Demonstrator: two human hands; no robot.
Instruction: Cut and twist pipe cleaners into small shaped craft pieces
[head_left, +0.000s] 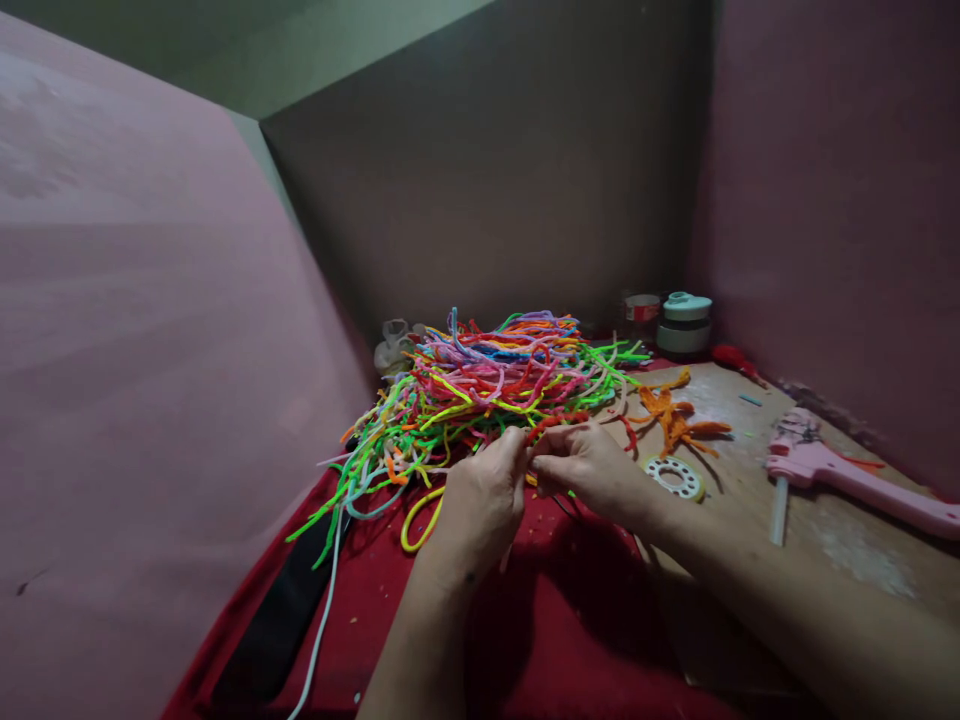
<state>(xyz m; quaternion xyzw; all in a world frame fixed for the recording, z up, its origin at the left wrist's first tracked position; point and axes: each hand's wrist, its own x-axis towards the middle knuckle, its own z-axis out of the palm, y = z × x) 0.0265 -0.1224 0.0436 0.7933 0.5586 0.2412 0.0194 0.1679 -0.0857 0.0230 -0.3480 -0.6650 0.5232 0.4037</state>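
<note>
My left hand (pixel 487 490) and my right hand (pixel 581 465) meet fingertip to fingertip over the red cloth. Both are closed on a red pipe cleaner (pixel 559 422), whose fuzzy length curves up over the right fingers and shows again beyond that hand. My own fingers hide the spot where they pinch it. Just behind the hands lies a big heap of pipe cleaners (pixel 487 375) in many colours. A yellow loop (pixel 414 525) sticks out beside my left wrist.
On a board (pixel 739 400) at the right lie an orange pipe-cleaner shape (pixel 671 420), a white tape roll (pixel 675 478) and a pink glue gun (pixel 817 465). A lidded jar (pixel 684 325) stands behind. A dark flat object (pixel 274 610) and a white cable (pixel 324 620) lie left.
</note>
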